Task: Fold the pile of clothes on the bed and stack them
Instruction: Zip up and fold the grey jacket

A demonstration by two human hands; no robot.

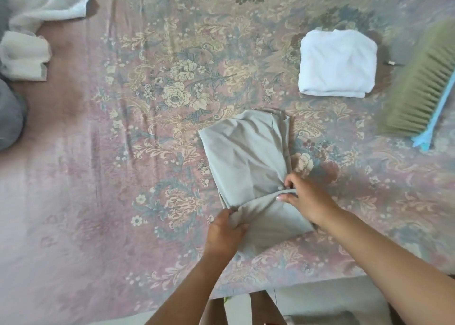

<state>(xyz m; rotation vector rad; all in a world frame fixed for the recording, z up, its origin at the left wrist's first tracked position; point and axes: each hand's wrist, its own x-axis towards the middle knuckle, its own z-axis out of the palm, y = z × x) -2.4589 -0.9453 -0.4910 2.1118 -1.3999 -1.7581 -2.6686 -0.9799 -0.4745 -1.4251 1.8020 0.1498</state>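
Observation:
A pale grey-green garment (246,152) lies partly folded on the floral bedspread (123,152), near the bed's front edge. My left hand (225,231) grips its near left corner. My right hand (307,196) pinches the cloth at its right side, where the near flap bunches up. A folded white garment (337,63) rests further back on the right. More white clothes (46,2) lie loose at the far left, with a smaller white bundle (24,56) beside them.
A bed brush (423,83) with tan bristles and a light blue handle lies at the right edge. A grey rounded cushion (9,120) sits at the left edge. The bed's front edge (270,287) runs just below my hands, with pale floor beyond.

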